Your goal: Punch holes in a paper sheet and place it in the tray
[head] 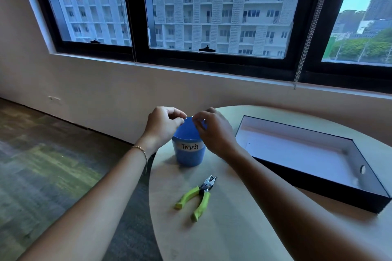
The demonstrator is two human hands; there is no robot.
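My left hand (163, 125) and my right hand (214, 131) hover close together over the mouth of a blue cup (189, 154) labelled "Trash". Both have curled fingers with thumb and fingertips pinched together, and I cannot make out anything between them. A hole punch with green handles (196, 197) lies untouched on the table in front of the cup. To the right stands a black tray (318, 188) with a white paper sheet (297, 154) lying flat inside it. A small dark hole shows near the sheet's left edge.
The round light-wood table (233, 229) ends just left of the cup and punch, with carpeted floor (53, 165) beyond. A wall with large windows (212, 17) runs behind the table.
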